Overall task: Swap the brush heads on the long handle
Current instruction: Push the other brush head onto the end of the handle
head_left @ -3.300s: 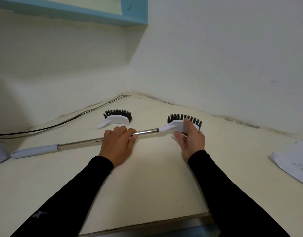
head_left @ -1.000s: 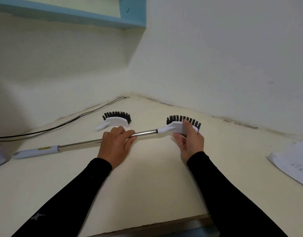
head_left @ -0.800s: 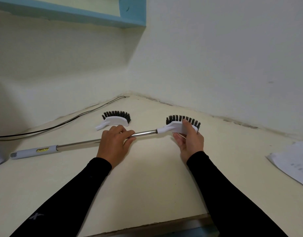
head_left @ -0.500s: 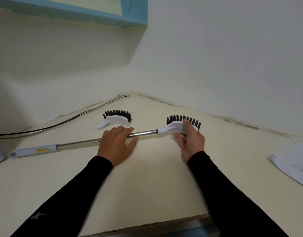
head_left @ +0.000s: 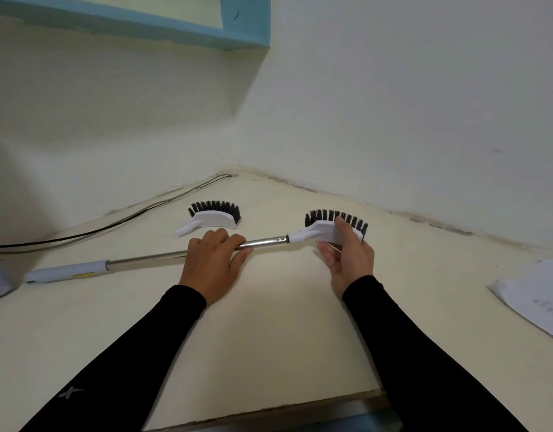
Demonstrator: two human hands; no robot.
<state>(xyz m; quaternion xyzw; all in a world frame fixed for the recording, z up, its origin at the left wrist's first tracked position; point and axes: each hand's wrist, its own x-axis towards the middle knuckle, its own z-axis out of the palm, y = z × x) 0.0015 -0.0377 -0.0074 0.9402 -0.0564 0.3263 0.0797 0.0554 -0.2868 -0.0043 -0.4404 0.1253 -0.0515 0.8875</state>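
I am bracing the handle (head_left: 163,256) with my left hand (head_left: 211,265) wrapped around it, my right hand (head_left: 347,257) closed on the fitted brush head (head_left: 328,230); spare head (head_left: 214,217) lying just behind the handle (a stiff joint could jerk free).

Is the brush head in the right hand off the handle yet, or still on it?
Still on: the held brush head has its white neck seated on the end of the metal handle, no gap showing.
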